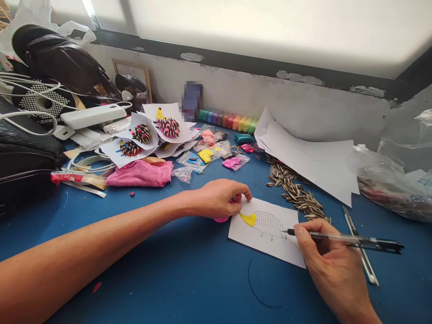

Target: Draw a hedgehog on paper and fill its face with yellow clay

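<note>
A small white sheet of paper [270, 254] lies on the blue tabletop, with a hedgehog outline drawn on it. Its head is covered in yellow modelling clay [249, 220], and short pen strokes fill the body. My right hand [332, 265] is closed around a black gel pen [324, 236], whose tip touches the drawing near the rear of the body. With curled fingers, my left hand [222, 198] presses on the sheet's upper left corner. Something pink [221, 220] peeks out under that hand; most of it is hidden.
Striped sunflower seeds [303, 198] lie beyond the sheet, near blank papers [303, 157]. A craft knife [361, 247] lies at the right. Clay packets [209, 155], a pink cloth [140, 174] and finished seed hedgehogs [168, 128] sit further back. A black bag [27, 166] stands left.
</note>
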Tool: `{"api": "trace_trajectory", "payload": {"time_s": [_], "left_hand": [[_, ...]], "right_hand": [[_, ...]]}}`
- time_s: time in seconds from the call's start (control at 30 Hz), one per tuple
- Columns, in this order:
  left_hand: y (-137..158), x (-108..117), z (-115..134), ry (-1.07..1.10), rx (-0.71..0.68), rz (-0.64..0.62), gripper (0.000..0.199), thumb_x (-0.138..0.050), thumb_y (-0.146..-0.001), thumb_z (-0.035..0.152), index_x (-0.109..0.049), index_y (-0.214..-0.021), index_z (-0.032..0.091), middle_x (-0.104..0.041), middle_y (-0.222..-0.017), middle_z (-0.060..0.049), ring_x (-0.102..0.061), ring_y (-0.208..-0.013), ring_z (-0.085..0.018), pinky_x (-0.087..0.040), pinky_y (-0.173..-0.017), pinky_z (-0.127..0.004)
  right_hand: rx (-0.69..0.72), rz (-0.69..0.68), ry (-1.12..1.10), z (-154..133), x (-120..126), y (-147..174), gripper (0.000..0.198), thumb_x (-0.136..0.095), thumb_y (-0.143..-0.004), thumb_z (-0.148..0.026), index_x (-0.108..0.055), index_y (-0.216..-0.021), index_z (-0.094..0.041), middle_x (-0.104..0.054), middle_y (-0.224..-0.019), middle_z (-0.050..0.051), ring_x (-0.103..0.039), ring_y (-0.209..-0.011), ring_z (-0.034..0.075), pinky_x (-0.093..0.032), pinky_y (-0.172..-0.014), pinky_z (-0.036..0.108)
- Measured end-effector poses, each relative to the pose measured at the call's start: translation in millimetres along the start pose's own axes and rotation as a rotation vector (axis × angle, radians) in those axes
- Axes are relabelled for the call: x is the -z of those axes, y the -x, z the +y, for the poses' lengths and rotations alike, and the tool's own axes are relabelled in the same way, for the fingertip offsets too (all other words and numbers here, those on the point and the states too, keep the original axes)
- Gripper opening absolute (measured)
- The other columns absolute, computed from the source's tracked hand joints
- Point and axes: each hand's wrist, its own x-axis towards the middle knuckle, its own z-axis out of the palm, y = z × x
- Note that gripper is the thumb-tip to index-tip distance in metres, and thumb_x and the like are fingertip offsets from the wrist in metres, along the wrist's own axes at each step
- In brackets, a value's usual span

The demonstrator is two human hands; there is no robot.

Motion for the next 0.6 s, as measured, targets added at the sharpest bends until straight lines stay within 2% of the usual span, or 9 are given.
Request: {"api": "trace_trajectory", "payload": {"time_s": [0.23,0.6], "left_hand": [[-0.6,0.0,-0.8,-0.015,-0.017,0.007,0.038,-0.051,-0.079,0.014,-0.065,-0.114,0.021,-0.068,-0.093,0.001,-0.056,-0.076,-0.012,-0.037,-0.064,-0.021],[0.6,2.0,1.2,0.022,0.003,-0.004,0.038,-0.052,-0.079,0.013,-0.065,-0.113,0.02,-0.068,-0.091,0.002,-0.053,-0.068,-0.01,-0.034,-0.06,-0.02]], "right_hand": [[-0.02,0.034,0.017,2.3,3.9,-0.5,0.029,-0.054,-0.075,-0.05,-0.058,-0.063,-0.024,-0.046,-0.039,-0.004,-0.041,-0.033,0.012,-0.03,-0.031,0.024],[0.009,-0.005,0.024,3.9,2.0,1.7,0.031,-0.053,-0.077,-0.051,-0.061,-0.066,-0.024,-0.054,-0.045,-0.002,-0.048,-0.038,0.013,-0.033,-0.033,0.024]]}}
